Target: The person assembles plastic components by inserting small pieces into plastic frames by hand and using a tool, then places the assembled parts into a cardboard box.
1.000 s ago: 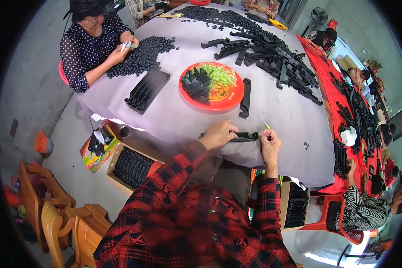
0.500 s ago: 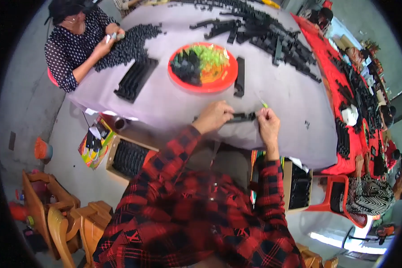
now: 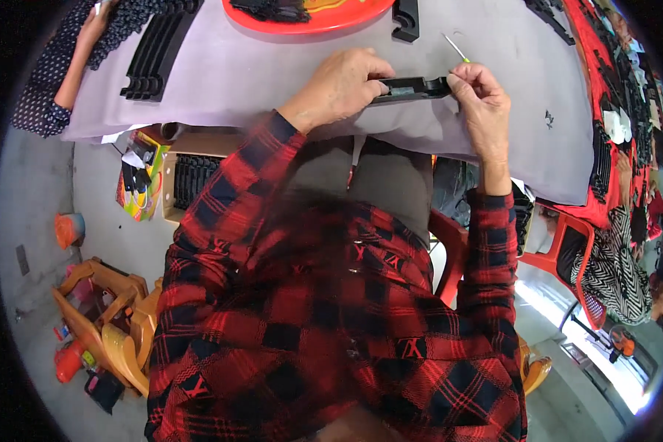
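My left hand [image 3: 342, 85] is closed on the left end of a long black plastic part [image 3: 414, 90], thumb and fingers gripping it. A pale, translucent piece [image 3: 401, 91] shows in the trough of this part. At the part's other end my right hand [image 3: 482, 94] is closed, thumb and forefinger pinched against it. Just beyond those fingers, a thin pointed tool [image 3: 457, 48] with a yellow-green end points up and left; whether the right hand holds it I cannot tell. Both hands are above the table's near edge.
A red plate [image 3: 309, 26] with black pieces is beyond my hands, beside a black part [image 3: 405, 20]. Joined black parts [image 3: 158, 55] lie left, near another person's arm [image 3: 81, 62]. Boxes [image 3: 171, 184] of parts stand below the table; a red chair [image 3: 560, 236] is at right.
The view has tipped down, so table things sit higher in the picture. My hands still grip both ends of the black part, now seen more clearly, with its trough showing.
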A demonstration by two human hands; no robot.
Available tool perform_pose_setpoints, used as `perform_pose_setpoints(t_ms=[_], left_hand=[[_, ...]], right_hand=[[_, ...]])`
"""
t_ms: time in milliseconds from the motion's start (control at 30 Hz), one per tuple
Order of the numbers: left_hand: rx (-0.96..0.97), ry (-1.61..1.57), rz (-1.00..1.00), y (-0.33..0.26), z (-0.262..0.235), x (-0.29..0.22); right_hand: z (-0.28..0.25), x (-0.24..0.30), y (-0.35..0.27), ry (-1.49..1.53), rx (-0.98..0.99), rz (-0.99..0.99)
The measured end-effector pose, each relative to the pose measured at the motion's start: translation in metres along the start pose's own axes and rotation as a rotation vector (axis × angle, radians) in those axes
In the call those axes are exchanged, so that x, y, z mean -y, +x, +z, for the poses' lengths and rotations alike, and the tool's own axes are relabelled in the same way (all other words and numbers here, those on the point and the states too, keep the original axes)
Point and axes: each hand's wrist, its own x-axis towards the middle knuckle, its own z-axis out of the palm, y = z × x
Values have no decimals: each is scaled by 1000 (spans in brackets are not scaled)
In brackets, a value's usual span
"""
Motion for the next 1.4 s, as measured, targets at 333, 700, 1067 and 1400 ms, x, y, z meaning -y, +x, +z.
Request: perform_pose_setpoints(t_ms=[333, 700, 1067, 1400], left_hand=[[39, -1, -66, 0, -4, -8], [-10, -87, -37, -2, 0, -7], [-45, -65, -39, 0, 3, -4], [-64, -49, -91, 1, 6, -9]], right_hand=[[34, 22, 27, -609, 523, -109], [38, 27, 37, -617, 639, 49], [37, 20, 39, -595, 640, 19], [44, 31, 43, -710, 667, 140]])
